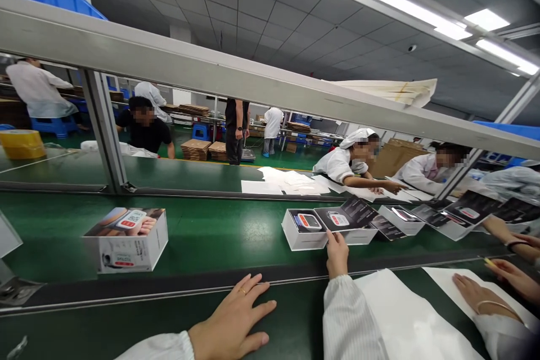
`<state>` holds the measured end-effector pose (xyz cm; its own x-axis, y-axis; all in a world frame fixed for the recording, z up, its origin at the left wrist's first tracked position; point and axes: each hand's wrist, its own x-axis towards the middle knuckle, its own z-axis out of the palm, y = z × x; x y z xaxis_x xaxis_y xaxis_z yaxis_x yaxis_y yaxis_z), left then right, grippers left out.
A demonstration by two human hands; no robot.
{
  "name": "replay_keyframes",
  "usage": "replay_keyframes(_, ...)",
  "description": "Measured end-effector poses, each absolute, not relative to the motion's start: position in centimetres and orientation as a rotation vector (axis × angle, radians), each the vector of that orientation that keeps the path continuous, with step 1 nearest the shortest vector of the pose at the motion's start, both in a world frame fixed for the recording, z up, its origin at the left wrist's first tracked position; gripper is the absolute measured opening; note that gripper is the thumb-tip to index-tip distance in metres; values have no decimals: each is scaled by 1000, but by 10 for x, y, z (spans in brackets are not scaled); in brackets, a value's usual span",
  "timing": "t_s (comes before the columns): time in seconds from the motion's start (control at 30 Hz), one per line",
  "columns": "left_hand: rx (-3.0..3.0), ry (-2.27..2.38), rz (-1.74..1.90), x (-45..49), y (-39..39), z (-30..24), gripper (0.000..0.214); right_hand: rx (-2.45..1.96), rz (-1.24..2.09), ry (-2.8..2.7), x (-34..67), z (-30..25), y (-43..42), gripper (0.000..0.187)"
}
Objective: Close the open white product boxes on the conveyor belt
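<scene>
My left hand lies open with its fingers spread, over the near edge of the green conveyor belt, a ring on one finger. My right hand pinches the near edge of the box lid, which is folded open with a dark printed inside. Left of those fingers is the open white box, showing a device with an orange and white screen in a dark insert. Off to the left stands a closed printed box on the belt, apart from both hands.
More open boxes line the belt on the right. Beside my right sleeve lies white sheeting, near a co-worker's hands. Other people sit across the belt behind paper sheets. A metal rail and post cross in front.
</scene>
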<state>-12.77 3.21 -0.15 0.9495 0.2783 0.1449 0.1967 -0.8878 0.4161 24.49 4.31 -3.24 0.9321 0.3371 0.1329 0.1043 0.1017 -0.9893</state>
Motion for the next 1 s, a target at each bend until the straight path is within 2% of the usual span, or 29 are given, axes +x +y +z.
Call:
replay_keyframes(0.17, 2690, 416, 296, -120, 32, 10, 56, -1431, 139, -463, 221, -36, 43, 66)
replay_keyframes(0.33, 2767, 456, 685, -74, 48, 30, 55, -1558, 224, -841, 209, -35, 35, 54)
replay_keyframes(0.43, 2720, 518, 803, -30, 72, 34, 69, -1597, 204, -943, 201, -34, 37, 53)
replay_keyframes(0.57, 2409, 767, 713, 9, 105, 18, 93, -1604, 311, -939, 187, -34, 44, 62)
replay_keyframes(0.77, 2332, 816, 705, -19, 116, -6, 105, -1535, 426, -865, 175, -35, 55, 71)
replay_keyframes(0.9, 2666, 620, 630, -49, 123, 32, 115, -1401, 548, -725, 164, -31, 66, 79)
replay_keyframes(1.0, 3087, 445, 585, -59, 129, 80, 105, -1315, 700, -669, 146, -30, 75, 84)
